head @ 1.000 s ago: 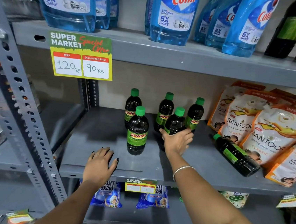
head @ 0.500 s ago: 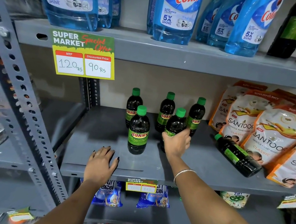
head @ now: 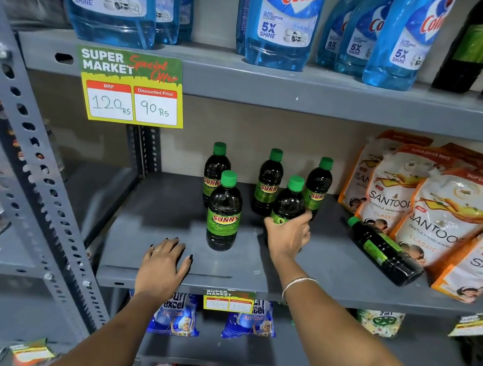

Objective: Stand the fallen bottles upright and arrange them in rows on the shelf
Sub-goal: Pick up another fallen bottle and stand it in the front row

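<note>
Dark Sunny bottles with green caps stand on the grey middle shelf [head: 172,205]. Three form a back row [head: 268,182]. In front at the left, one stands alone [head: 224,213]. My right hand [head: 286,236] grips the lower body of another front-row bottle [head: 289,201], which stands upright. One fallen bottle [head: 382,249] lies on its side at the right, cap pointing to the back left, against the pouches. My left hand [head: 163,264] rests flat on the shelf's front edge, fingers spread.
Orange and white Santoor pouches [head: 427,220] lean at the shelf's right end. Blue Colin bottles [head: 281,23] fill the shelf above, which carries a price sign [head: 131,87]. A perforated grey upright [head: 28,160] runs down the left. Detergent packets [head: 179,313] sit below.
My right hand and its bottle have barely shifted. The left hand stays planted on the shelf edge. The view has drifted slightly.
</note>
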